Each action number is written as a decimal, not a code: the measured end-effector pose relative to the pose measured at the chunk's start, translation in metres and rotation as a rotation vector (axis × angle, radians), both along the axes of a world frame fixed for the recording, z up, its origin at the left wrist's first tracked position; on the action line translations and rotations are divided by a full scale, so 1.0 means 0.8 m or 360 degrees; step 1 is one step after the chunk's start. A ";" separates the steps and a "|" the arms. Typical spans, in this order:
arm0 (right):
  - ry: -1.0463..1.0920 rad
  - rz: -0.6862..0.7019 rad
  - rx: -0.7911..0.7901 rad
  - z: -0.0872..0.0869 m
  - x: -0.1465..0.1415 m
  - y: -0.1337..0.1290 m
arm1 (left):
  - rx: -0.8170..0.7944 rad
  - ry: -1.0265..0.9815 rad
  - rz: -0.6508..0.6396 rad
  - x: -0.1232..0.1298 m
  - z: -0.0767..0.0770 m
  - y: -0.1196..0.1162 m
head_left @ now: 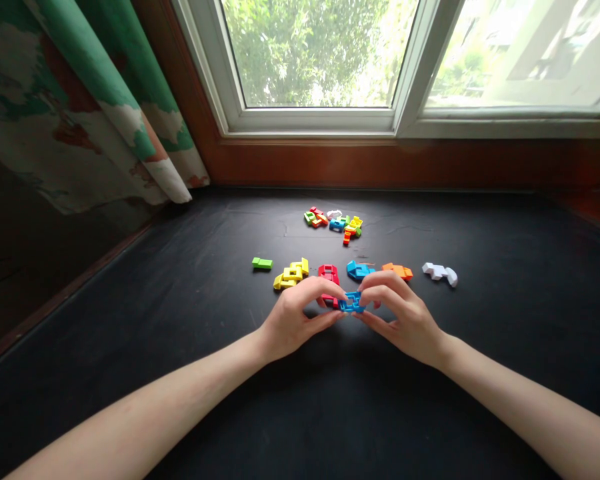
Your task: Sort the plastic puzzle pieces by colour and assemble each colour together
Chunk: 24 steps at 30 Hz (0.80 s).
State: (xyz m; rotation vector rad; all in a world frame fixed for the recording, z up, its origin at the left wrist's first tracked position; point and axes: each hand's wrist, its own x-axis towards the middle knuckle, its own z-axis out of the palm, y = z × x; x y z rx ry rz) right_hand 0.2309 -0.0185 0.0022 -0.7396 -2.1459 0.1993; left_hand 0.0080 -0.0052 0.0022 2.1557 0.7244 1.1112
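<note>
The left hand and right hand pinched opposite ends of the small blue piece over the black table, and it seemed light, stiff and slightly slick, best held by its outer edges

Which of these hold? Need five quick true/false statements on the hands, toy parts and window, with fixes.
1. The left hand and right hand both grip one blue toy piece. True.
2. The mixed pile of coloured toy parts lies nearer the person than the hands do. False: it lies beyond them, toward the window.
3. The yellow toy parts lie left of the red ones. True.
4. The patterned curtain hangs right of the window. False: it hangs on the left.
5. The tabletop is black. True.
</note>
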 end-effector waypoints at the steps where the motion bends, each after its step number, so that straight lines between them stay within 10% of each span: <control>1: 0.0003 0.0000 0.0002 0.000 0.000 0.000 | 0.0003 -0.0009 0.0002 0.000 0.000 0.000; 24: -0.0109 -0.0031 -0.0246 -0.007 0.005 0.001 | 0.0101 -0.0034 -0.0015 0.000 0.001 -0.001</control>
